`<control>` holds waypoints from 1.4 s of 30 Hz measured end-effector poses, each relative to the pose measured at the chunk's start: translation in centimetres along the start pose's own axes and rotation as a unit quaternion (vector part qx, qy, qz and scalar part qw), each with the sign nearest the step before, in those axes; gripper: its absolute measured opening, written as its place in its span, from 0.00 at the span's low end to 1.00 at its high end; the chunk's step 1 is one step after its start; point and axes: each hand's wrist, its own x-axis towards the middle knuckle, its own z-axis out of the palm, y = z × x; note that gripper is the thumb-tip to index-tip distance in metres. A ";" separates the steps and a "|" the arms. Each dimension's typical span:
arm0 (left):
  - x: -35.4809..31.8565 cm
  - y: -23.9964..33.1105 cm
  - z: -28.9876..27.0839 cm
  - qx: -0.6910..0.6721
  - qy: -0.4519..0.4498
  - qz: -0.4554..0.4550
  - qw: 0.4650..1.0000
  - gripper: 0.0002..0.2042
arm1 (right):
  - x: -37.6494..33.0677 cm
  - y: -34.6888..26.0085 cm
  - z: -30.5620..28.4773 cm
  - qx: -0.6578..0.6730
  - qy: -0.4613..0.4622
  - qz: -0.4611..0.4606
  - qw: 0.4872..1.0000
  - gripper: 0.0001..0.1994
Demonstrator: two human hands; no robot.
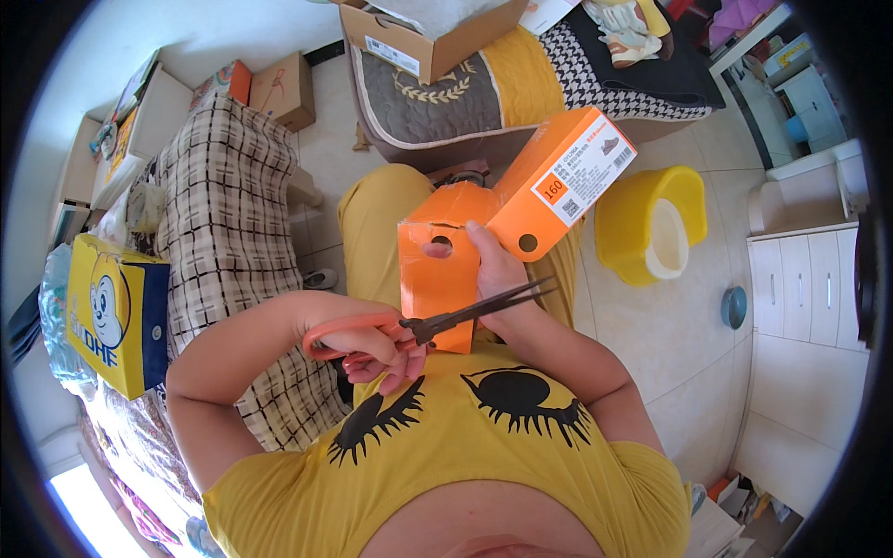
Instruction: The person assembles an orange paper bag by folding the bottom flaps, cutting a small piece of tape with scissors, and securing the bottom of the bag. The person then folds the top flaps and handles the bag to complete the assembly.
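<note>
My left hand (386,358) is closed around the salmon-coloured handles of a pair of scissors (465,313). Their dark blades point right, slightly parted, passing in front of my right wrist. An orange cardboard shoebox (431,288) rests over my lap, bent into two angled sections. The right-hand section carries a white label (583,177) and a round finger hole. My right hand (500,268) grips the box between these sections, and a fingertip shows at the hole in the left section. The blades appear apart from the cardboard, though their exact distance cannot be judged.
A bed (437,107) with an open brown carton (437,42) stands ahead. Right of my knees is a yellow plastic potty seat (614,228), with a teal bowl (734,307) on the floor. A checked-cloth-covered table (219,186) and a yellow-blue box (139,307) are left.
</note>
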 end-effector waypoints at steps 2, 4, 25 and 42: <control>0.5 -0.4 -0.4 -0.031 -0.050 0.002 0.998 0.11 | 0.2 -0.1 -0.1 0.007 -0.013 -0.002 1.000 0.21; 1.5 -1.3 -1.1 -0.075 -0.086 0.022 0.993 0.13 | 0.7 0.4 -0.6 0.013 -0.035 -0.015 0.999 0.21; 2.4 -2.6 -1.7 -0.073 -0.135 0.037 0.988 0.21 | 0.9 0.6 -0.5 0.014 -0.036 -0.040 0.998 0.17; 3.4 -4.8 -0.7 0.117 -0.048 0.131 0.983 0.17 | -1.5 -1.6 2.1 0.009 -0.055 -0.001 0.998 0.18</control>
